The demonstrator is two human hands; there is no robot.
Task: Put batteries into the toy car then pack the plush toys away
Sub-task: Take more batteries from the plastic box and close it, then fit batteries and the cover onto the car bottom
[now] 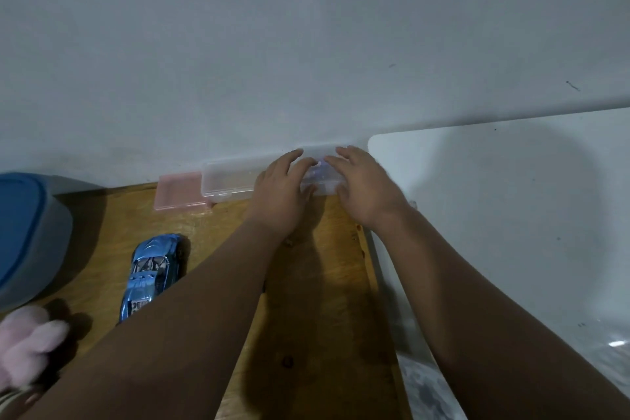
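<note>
Both hands, left hand (279, 193) and right hand (364, 187), fingers spread, pressed flat on small clear case (320, 177) at wall. Blue toy car (153, 274) at 8 o'clock.

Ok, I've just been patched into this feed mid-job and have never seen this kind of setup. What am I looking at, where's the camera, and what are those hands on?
There is no machine here: a person works with two bare hands. The single picture comes from a wide-angle camera on the person's head, looking forward and down, so the forearms reach in from the bottom.

The left hand and right hand both rest on a small clear plastic case against the wall; whether it is gripped or just being pressed, I cannot tell. Something bluish shows inside, too blurred to name.

On the wooden table, left of that case, lie a longer clear case and a pink case. Nearer the person sits the blue toy car, untouched. A blue-lidded container stands at far left, with a pink plush toy below it. A white surface adjoins on the right.
</note>
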